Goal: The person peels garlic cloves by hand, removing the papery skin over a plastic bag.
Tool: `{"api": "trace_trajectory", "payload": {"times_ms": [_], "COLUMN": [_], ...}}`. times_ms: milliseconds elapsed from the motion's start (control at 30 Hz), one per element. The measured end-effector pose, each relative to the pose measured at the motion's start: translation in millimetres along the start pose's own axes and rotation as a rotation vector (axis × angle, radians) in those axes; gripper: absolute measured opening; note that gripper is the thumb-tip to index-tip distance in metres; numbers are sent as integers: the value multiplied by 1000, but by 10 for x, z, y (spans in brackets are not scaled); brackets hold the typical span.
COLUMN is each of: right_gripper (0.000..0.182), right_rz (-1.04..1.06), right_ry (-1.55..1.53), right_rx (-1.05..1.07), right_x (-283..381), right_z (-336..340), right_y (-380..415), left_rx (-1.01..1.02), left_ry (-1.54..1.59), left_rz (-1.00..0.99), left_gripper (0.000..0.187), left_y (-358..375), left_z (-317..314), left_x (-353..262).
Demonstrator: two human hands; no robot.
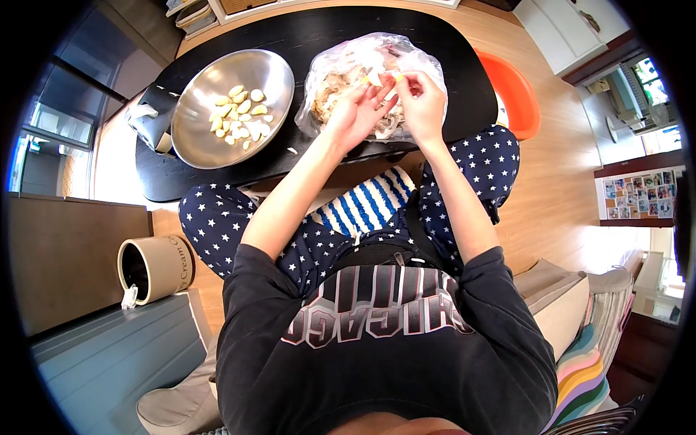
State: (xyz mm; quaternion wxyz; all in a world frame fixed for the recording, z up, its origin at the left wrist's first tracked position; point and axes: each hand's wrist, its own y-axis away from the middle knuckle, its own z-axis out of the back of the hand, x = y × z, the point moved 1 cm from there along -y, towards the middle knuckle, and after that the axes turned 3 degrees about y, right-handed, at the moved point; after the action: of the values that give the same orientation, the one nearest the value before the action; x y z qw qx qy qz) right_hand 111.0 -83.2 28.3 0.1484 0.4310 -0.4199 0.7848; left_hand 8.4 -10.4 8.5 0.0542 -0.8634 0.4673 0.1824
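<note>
My left hand (pixel 357 114) is turned palm up over a clear plastic bag (pixel 310 101), its fingers stretched out and apart. A pale flake (pixel 375 77) overlaps its fingertips. Close beside it, my right hand (pixel 423 103) has thumb and fingers pinched together, with a small yellow spot at the tips; I cannot tell what is in the pinch. Papery garlic skins (pixel 355 72) fill the bag beneath both hands. To the left stands a wide steel bowl (pixel 192 119), with several peeled garlic cloves (pixel 236 112) gathered on its bottom.
Bowl and bag rest on a black oval table (pixel 304 29). A few white scraps lie near its front edge. An orange tub (pixel 518 94) stands past the right end. On the left floor is a cream-coloured bin (pixel 163 268). A striped blue-and-white cloth (pixel 366 203) lies between the knees.
</note>
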Motion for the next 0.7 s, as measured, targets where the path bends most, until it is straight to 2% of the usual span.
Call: {"api": "trace_trajectory", "payload": {"times_ms": [67, 133, 233, 300, 333, 400, 433, 500, 533, 600, 667, 700], "right_gripper": [9, 11, 12, 13, 13, 13, 12, 12, 13, 14, 16, 17], "right_rz": [-15, 11, -9, -25, -24, 122, 98, 128, 157, 160, 162, 125], "right_ry": [-66, 5, 116, 190, 190, 335, 331, 343, 357, 392, 428, 396], "right_rx": [-114, -125, -70, 95, 95, 177, 218, 226, 233, 274, 317, 366], "right_x": [-69, -121, -144, -127, -162, -243, -245, -334, -369, -396, -422, -430], "right_z": [29, 89, 146, 164, 169, 148, 137, 106, 94, 103, 128, 139], "right_y": [-12, -23, -33, -39, -44, -53, -46, -37, -38, -44, -49, -54], "left_rx": [123, 94, 178, 330, 330, 277, 277, 0, -105, 21, -110, -202], "left_ry": [202, 255, 414, 495, 495, 353, 352, -209, -509, -1311, -1704, -1794], "left_rz": [105, 121, 196, 240, 240, 194, 194, -79, -151, -463, -737, -781], "left_gripper": [32, 32, 31, 30, 30, 25, 25, 22, 20, 22, 19, 19], "left_y": [-51, -63, -159, -217, -234, -259, -209, -74, 75, 119, 312, 363], "left_z": [54, 78, 293, 406, 432, 467, 333, 3, -247, -335, -530, -521], "left_x": [-39, -64, -71, -64, -67, -73, -93, -179, -275, -573, -885, -1060]}}
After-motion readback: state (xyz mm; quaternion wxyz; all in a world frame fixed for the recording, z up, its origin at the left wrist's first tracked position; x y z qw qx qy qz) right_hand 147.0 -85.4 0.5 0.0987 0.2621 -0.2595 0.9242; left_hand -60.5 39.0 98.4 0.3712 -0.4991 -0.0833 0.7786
